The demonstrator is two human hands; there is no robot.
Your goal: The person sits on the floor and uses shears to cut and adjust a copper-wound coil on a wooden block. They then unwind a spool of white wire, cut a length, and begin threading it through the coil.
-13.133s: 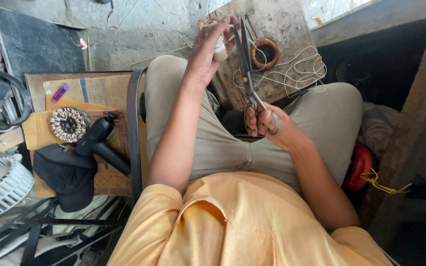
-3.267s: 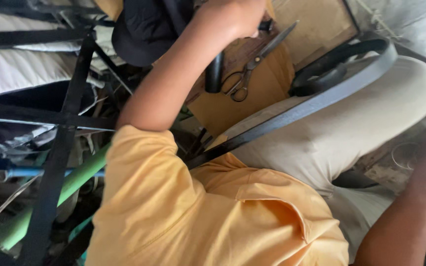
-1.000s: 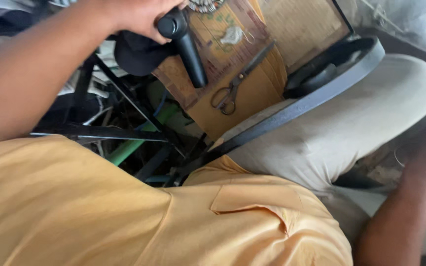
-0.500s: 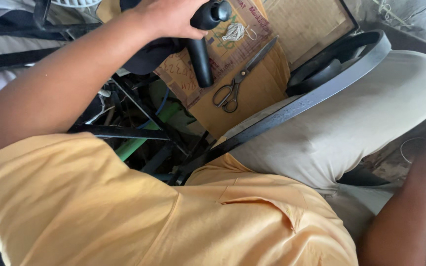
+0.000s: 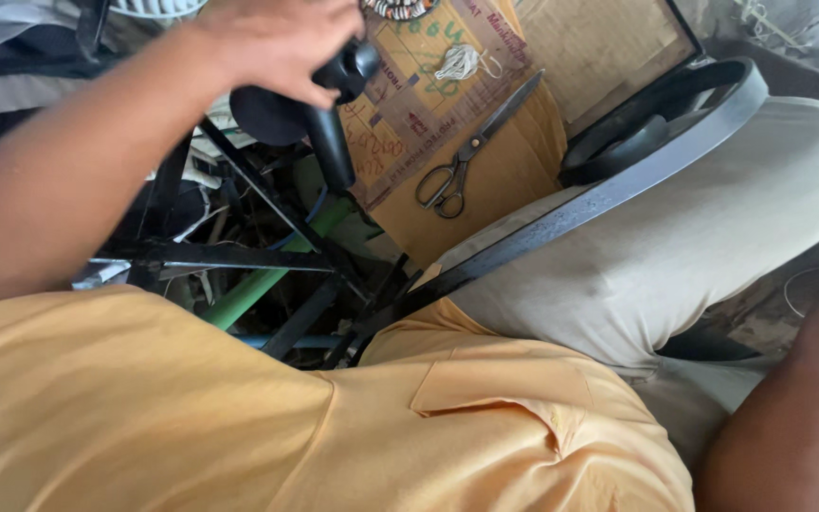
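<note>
- A black, pistol-shaped plastic tool with a long handle (image 5: 319, 118) was held in the left hand (image 5: 272, 43), the fingers closed around its upper part and the handle hanging down.
- The tool was lifted clear of the brown cardboard sheet (image 5: 485, 171) and hung over the tangle of dark metal bars (image 5: 239, 256) and a green pipe (image 5: 267, 280) at the sheet's left edge.
- A pair of metal scissors with dark handles (image 5: 471, 152) was seen lying flat and untouched on the cardboard, just beside a small bundle of white thread (image 5: 457, 62).
- Only the right forearm was seen at the lower right edge; the right hand was out of view, so its grip could not be told.
- As judged from this, the tool had been picked up but not yet applied to anything; the scissors and thread remained unused.
</note>
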